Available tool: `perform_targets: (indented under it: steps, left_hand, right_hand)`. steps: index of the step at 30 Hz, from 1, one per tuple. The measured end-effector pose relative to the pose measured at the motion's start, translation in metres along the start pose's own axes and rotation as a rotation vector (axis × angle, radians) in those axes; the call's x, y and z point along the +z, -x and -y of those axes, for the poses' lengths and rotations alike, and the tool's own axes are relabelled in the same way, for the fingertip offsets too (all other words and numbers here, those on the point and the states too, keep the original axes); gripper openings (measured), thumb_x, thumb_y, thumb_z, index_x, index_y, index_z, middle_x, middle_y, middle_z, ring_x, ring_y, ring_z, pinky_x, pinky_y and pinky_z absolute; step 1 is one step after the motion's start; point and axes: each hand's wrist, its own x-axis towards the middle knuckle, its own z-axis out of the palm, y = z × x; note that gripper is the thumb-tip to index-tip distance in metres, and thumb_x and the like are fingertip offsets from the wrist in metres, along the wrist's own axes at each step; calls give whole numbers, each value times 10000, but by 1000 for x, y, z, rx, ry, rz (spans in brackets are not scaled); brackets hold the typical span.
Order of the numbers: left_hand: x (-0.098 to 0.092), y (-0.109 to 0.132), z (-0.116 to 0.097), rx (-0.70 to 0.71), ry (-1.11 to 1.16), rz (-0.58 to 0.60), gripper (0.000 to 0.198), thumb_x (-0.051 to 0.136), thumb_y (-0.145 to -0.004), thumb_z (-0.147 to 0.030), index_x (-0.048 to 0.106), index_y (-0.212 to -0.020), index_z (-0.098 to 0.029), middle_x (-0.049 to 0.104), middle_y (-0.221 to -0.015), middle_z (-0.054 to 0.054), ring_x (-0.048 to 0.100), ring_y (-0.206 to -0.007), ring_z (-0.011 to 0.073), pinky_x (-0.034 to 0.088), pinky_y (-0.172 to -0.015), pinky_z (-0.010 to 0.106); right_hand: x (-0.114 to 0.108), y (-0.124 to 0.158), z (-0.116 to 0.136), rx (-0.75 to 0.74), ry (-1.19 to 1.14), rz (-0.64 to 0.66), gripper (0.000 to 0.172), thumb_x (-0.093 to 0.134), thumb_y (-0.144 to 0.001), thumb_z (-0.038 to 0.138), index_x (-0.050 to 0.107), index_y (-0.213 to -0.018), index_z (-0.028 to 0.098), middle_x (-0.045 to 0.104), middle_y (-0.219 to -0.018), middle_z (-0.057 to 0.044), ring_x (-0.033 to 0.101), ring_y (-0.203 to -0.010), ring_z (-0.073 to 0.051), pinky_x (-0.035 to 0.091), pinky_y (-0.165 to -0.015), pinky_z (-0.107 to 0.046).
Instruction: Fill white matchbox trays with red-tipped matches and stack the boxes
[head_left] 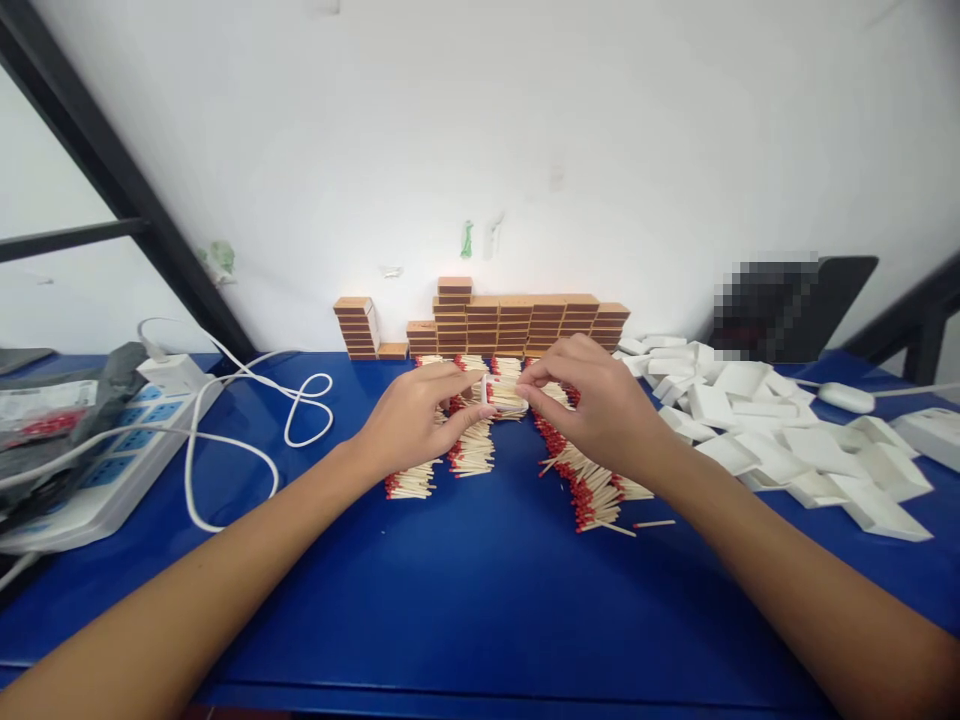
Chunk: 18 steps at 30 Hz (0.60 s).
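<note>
Near the middle of the table, my left hand (420, 415) grips a small white matchbox tray (484, 390) between thumb and fingers. Red-headed matches (504, 392) lie in the tray, heads toward the left. My right hand (585, 400) is closed in a pinch at the plain ends of these matches; its fingertips partly hide the tray's right end. Beneath and around both hands, loose matches lie in rows: a left pile (472, 455) with heads to the left, and a longer right pile (592, 485). One single match (654, 524) lies apart on the right.
Filled-looking brown matchboxes (514, 325) stand stacked against the wall, with a separate stack (355, 328) to the left. Empty white trays (780, 430) are heaped at right, near a dark panel (847, 305). A power strip (127, 460) and white cable (195, 440) occupy the blue table's (450, 600) left.
</note>
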Motion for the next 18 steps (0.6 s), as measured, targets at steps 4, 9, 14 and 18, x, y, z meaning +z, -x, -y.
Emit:
perform_targets:
  steps: [4, 9, 14, 18]
  left_hand:
    - [0, 0, 0, 7, 9, 1, 345, 630, -1045, -466, 756, -1102, -150, 607, -786, 14, 547, -704, 148, 450, -681, 296]
    - [2, 1, 2, 12, 21, -7, 331, 643, -1038, -466, 756, -1110, -163, 621, -794, 17, 550, -703, 147, 459, -689, 296]
    - [1, 0, 1, 10, 9, -7, 337, 639, -1039, -469, 759, -1104, -160, 622, -787, 20, 569, -719, 155, 461, -686, 293]
    - [0, 0, -1, 2, 4, 0, 332, 620, -1051, -461, 757, -1141, -172, 655, -817, 27, 596, -741, 159, 473, -695, 287]
  right_hand:
    - [0, 0, 1, -4, -3, 2, 100, 656, -996, 193, 677, -904, 226, 676, -843, -38, 570, -844, -220, 459, -789, -399]
    - [0, 0, -2, 4, -4, -17, 91, 665, -982, 187, 673, -904, 233, 678, -844, -40, 566, -851, -225, 460, -783, -396]
    - [0, 0, -3, -2, -13, -27, 96, 659, -988, 198, 684, -900, 229, 677, -835, -43, 564, -838, -226, 460, -784, -400]
    - [-1, -1, 2, 14, -18, 8, 138, 607, -1023, 232, 703, -924, 232, 677, -843, -51, 578, -850, -231, 467, -785, -406]
